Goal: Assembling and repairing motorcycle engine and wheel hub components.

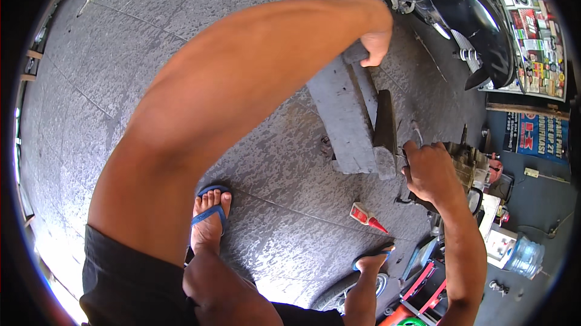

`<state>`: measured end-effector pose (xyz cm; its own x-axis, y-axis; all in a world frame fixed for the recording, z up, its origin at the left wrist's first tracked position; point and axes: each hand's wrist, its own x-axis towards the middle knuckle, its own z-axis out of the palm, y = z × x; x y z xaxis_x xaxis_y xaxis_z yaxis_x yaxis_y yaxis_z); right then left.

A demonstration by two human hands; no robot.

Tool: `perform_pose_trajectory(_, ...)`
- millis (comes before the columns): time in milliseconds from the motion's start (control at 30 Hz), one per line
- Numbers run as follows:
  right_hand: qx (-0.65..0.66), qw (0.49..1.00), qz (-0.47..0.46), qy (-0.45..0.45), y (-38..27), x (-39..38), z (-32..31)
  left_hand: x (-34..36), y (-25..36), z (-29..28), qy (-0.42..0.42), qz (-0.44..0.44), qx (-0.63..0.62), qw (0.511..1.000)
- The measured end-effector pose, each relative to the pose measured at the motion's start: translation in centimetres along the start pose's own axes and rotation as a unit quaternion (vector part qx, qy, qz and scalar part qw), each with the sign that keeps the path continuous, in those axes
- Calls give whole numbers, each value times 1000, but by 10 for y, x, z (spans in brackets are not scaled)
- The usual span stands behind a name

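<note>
The metal engine (466,167) is lying just to the right of the R hand (431,171), which is partly covering it; its long axis I can't tell, bc of this. The R hand is being the nearer one; the L hand (375,38) is resting well apart, farther fwd and to the left. Btwn the two hands, the grey wooden bench (346,126) is stretching its long axis from below the L hand back to the left of the R hand, w/ a dark wooden piece (385,120) lying along its right side. The R hand's fingers are bending inward, near a thin metal rod (416,127); clamped or not, I can't tell. The L hand's fingers are curving over a dark block (355,53); the forearm is hiding the grip, so I can't tell if it's firm.
</note>
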<state>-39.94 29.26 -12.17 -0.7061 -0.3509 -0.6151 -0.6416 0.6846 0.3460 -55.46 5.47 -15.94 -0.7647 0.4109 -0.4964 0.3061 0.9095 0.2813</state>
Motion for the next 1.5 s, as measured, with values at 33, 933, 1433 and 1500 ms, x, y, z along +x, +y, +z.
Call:
perform_pose_trajectory(33, -10, 1000, 3, 0, 2, -1, -1, 6, 3, -5, 2, -3, -2, 1000)
perform_pose_trajectory(933, -16, 998, -23, 48, 12, -8, 9, -67, -65, 74, 222, -51, -344, 911)
perform_pose_trajectory(1433, 6, 999, -16, 43, 18, -14, 6, 4, 38, 79, 199, -15, -330, 922)
perform_pose_trajectory(1500, -3, 997, -25, 73, 19, -14, 8, 11, 44, 80, 238, -35, -384, 891)
